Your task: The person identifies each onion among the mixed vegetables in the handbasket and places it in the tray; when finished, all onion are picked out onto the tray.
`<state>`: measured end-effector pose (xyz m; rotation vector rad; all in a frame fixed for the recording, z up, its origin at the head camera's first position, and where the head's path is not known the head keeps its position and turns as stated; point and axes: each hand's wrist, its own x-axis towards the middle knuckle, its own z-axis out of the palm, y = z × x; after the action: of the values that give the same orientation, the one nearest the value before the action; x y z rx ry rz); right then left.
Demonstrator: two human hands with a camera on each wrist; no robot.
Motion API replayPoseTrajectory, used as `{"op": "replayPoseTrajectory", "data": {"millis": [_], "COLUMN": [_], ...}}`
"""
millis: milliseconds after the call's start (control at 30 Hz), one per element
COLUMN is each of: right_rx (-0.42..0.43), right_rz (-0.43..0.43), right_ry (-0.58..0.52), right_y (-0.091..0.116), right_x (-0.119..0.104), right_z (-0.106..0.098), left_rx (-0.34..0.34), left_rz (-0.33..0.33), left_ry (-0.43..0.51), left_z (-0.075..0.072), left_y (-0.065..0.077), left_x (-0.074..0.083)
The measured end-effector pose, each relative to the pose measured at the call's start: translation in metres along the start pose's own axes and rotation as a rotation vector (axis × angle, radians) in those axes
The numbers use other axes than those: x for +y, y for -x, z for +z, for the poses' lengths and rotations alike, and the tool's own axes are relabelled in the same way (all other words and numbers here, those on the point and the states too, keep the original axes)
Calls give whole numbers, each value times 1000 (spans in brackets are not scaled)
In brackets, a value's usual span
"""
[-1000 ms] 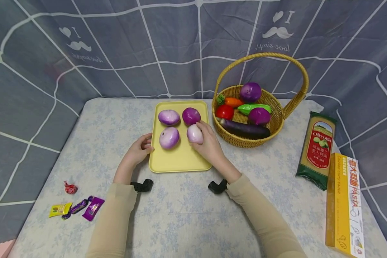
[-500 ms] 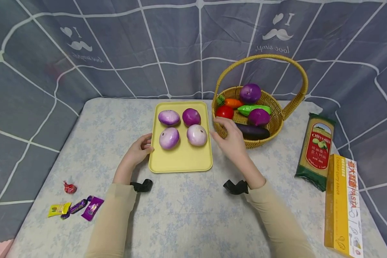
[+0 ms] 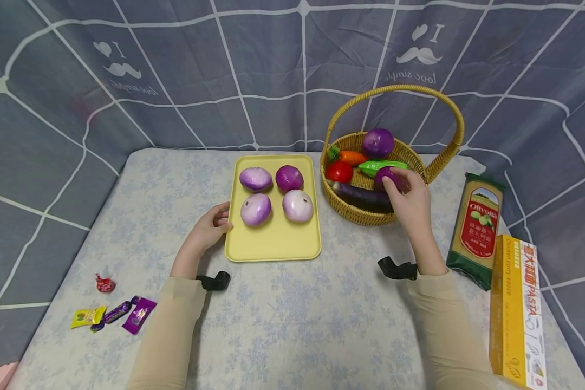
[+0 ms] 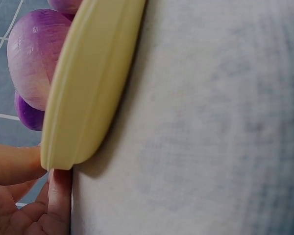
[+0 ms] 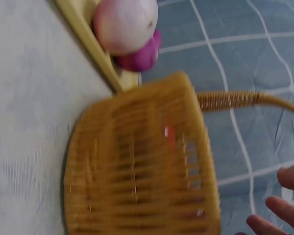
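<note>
My left hand (image 3: 209,223) holds the left edge of a yellow tray (image 3: 273,246); in the left wrist view the thumb (image 4: 14,164) lies at its rim with fingers curled beneath. On the tray sit two pale purple onions (image 3: 255,209) at the left, a whitish onion (image 3: 298,206) at front right and a dark purple onion (image 3: 289,179) behind it. My right hand (image 3: 411,203) reaches over the front of a wicker basket (image 3: 358,216), thumb and fingers apart around another dark purple onion (image 3: 386,176), partly hidden by the hand.
The basket also contains an eggplant (image 3: 361,196), a tomato (image 3: 339,171), a carrot (image 3: 353,157), a green vegetable (image 3: 377,166) and a purple onion (image 3: 377,143). At right lie a spaghetti pack (image 3: 478,227) and a pasta box (image 3: 514,314). Several wrapped candies (image 3: 138,315) lie at left.
The right hand has let go of the whitish onion on the tray and moved right, over the basket to its dark purple onion. The left hand has stayed at the tray's edge.
</note>
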<state>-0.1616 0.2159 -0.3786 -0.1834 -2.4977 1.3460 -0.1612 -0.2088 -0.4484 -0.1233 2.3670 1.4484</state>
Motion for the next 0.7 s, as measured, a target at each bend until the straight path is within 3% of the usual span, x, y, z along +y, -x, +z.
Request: {"op": "replayPoseTrajectory", "data": {"millis": [267,700], "right_rx": [15,-65], "right_rz": [81,243], "right_ry": [66,143], "right_y": [-15,-39], "right_x": [14,18], "right_z": [-3,10], "left_rx": [2,6], "left_rz": [5,-1], "left_ry": [-1,8], "left_z": [0,1], "left_y": [0,2], "left_x": [-1,1]}}
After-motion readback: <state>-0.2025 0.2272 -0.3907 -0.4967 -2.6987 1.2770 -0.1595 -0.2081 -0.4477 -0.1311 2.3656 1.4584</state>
